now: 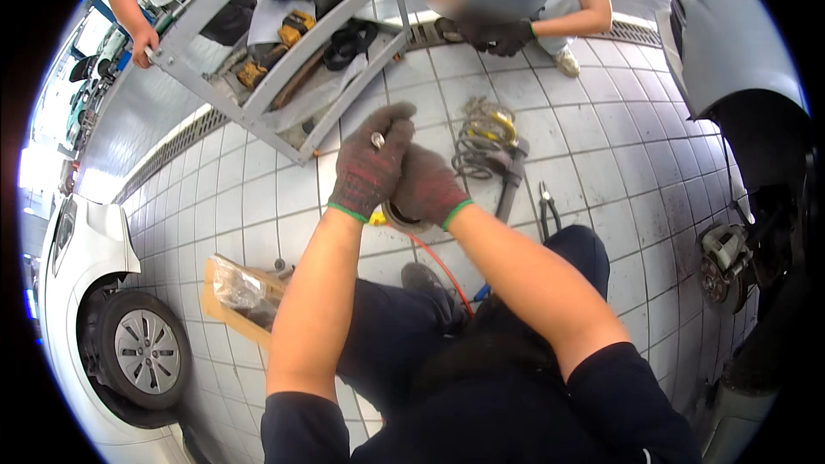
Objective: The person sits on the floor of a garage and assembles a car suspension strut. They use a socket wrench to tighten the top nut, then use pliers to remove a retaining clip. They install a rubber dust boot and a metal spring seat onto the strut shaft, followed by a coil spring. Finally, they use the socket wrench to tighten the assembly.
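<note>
Both my hands are in dark, dirty work gloves with green cuffs, close together over the tiled floor. My left hand (369, 159) is closed, and a small shiny metal piece (378, 140) shows at its fingers. My right hand (427, 186) presses against it, also closed; what it grips is hidden. Below the hands, a round metal part (406, 222) shows partly between my wrists. Just beyond my right hand lie a dark coil spring (478, 148) and a dark cylindrical part (513, 174) like a shock absorber. Nearer me are black-jawed pliers (546, 208).
A grey tool cart (249, 116) with power tools stands ahead left, a person's hand (144, 45) on it. Another gloved person (507, 34) crouches ahead. An orange-red hose (445, 268) runs near my foot. An opened cardboard box (215, 299) lies left. Cars flank both sides, one with an exposed brake (724, 266).
</note>
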`<state>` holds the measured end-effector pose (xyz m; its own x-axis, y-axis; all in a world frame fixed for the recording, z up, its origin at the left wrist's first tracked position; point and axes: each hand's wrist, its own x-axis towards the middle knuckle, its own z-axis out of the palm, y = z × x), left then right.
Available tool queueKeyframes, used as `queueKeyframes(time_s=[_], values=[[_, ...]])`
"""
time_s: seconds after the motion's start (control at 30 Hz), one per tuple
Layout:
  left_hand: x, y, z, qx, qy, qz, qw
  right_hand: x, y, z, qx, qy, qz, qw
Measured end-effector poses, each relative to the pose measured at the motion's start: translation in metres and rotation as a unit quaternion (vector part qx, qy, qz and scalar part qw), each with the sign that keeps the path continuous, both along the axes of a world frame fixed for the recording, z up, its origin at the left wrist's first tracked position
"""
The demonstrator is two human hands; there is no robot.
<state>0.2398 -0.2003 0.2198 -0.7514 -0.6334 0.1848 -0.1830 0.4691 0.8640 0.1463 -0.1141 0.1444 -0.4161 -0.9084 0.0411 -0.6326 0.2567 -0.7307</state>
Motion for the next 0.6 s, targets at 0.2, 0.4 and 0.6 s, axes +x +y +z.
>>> queueKeyframes(time_s=[0.2,0.4,0.6], values=[[-0.007,-0.009,0.094,-0.139,-0.065,-0.037,0.987,0.017,-0.040,-0.002,-0.099,0.026,0.052,0.993],[-0.030,0.003,0.080,-0.305,-0.249,-0.080,0.916,0.046,-0.053,-0.016,-0.210,-0.104,0.130,0.964],[-0.024,0.000,0.075,-0.272,-0.191,-0.062,0.941,0.062,-0.056,-0.019,-0.252,-0.294,0.187,0.903]])
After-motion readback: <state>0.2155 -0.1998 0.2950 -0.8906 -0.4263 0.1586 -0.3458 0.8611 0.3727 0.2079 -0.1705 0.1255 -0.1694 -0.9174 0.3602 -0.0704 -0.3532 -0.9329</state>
